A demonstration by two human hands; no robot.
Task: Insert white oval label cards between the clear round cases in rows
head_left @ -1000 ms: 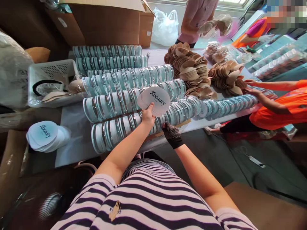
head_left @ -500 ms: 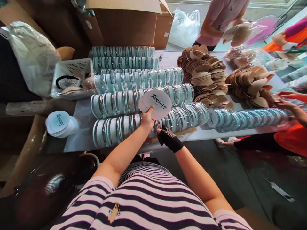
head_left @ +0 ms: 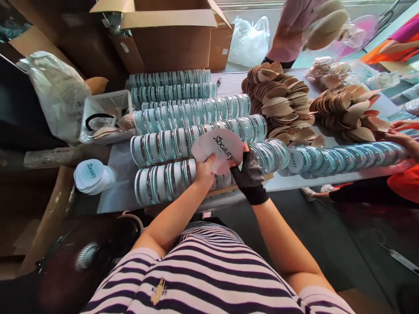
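Note:
Round white paper cards printed "Sbeauty" are fanned slightly in front of me, above the rows of clear round cases. My left hand, bare, pinches the cards at their lower left edge, thumb on top. In a black fingerless glove, my right hand grips their right edge with thumb and fingers. Behind and below the cards, the nearest row of round clear cases stands on edge, partly hidden by my hands. A second pile of the same round cards lies at the left end of the table.
Stacks of beige bra pads lie right of the cases. A white basket holds a black band and pads. Cardboard boxes stand behind the table. A fan is at lower left. Co-workers stand across and at the right.
My right hand has risen from below the cards to grip their right edge. The cards have shifted slightly right. The co-worker across has raised the beige pads.

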